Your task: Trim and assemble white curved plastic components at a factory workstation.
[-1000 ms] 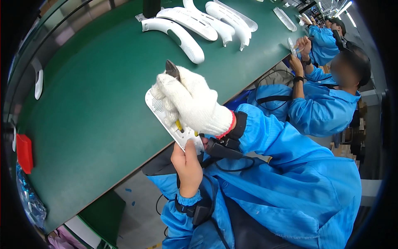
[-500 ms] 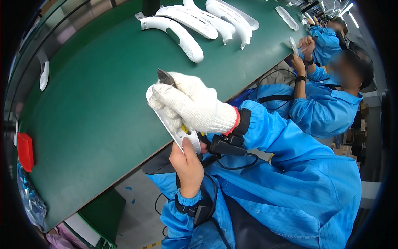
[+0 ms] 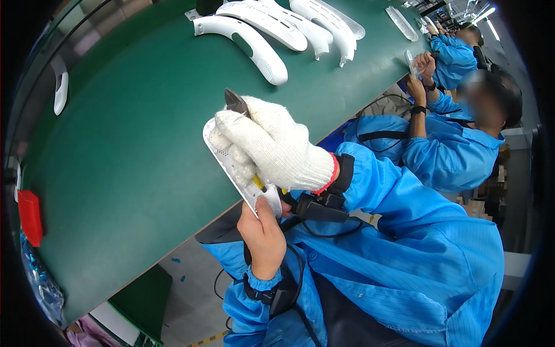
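Observation:
My bare left hand (image 3: 263, 231) grips the near end of a long white curved plastic part (image 3: 226, 163), holding it over the edge of the green table (image 3: 133, 150). My right hand (image 3: 272, 144), in a white knit glove, is closed on a cutter with yellow handles (image 3: 258, 183); its dark blades (image 3: 234, 102) stick up past the gloved fingers at the part's far end. The glove hides most of the part and where the blades meet it.
Several white curved plastic parts (image 3: 254, 43) lie at the table's far side. One more white piece (image 3: 60, 91) and a red box (image 3: 30, 217) sit at the left. To my right, two people in blue coats (image 3: 451, 144) work at the same table.
My hands, the part and the cutter have stayed in about the same place, shifting only slightly; the blades' tilt changed a little.

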### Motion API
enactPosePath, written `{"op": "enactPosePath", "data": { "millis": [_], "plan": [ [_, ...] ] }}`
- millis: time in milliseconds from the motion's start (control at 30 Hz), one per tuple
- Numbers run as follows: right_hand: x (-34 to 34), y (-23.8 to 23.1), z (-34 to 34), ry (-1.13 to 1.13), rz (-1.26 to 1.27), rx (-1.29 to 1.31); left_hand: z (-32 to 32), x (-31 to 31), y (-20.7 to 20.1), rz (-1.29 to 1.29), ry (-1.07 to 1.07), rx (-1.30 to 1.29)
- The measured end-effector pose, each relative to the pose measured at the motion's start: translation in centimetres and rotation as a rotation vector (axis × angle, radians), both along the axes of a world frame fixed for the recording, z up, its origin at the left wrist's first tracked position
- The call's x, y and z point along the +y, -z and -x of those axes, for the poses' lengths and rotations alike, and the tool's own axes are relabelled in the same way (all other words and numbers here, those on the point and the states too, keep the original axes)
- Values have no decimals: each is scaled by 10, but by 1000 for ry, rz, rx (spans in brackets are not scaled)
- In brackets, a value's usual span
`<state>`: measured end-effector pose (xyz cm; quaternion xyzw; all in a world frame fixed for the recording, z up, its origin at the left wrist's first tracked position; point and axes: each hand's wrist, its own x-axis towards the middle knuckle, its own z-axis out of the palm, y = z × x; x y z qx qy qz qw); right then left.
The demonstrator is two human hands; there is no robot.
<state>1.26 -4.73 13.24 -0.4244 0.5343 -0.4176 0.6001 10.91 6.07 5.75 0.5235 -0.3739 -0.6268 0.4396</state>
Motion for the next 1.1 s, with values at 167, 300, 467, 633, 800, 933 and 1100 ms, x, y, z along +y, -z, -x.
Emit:
{"op": "enactPosePath", "data": {
  "millis": [167,300,467,633,800,933,1100],
  "plan": [
    [1,11,-8,91,216,205,1,-2,-3,31,3,-36],
    [-3,22,-2,69,385,267,2,-3,-2,31,-13,3],
    [-4,4,4,32,69,36,6,-5,-5,3,-14,10],
    [-1,4,5,52,38,1,6,-5,-2,15,-3,-21],
    [0,12,1,54,120,96,2,-2,4,22,-31,2],
    [4,14,-3,73,140,169,-1,0,9,28,-19,1],
    [11,29,-7,75,258,236,-3,3,23,112,-23,-14]
  ]
}}
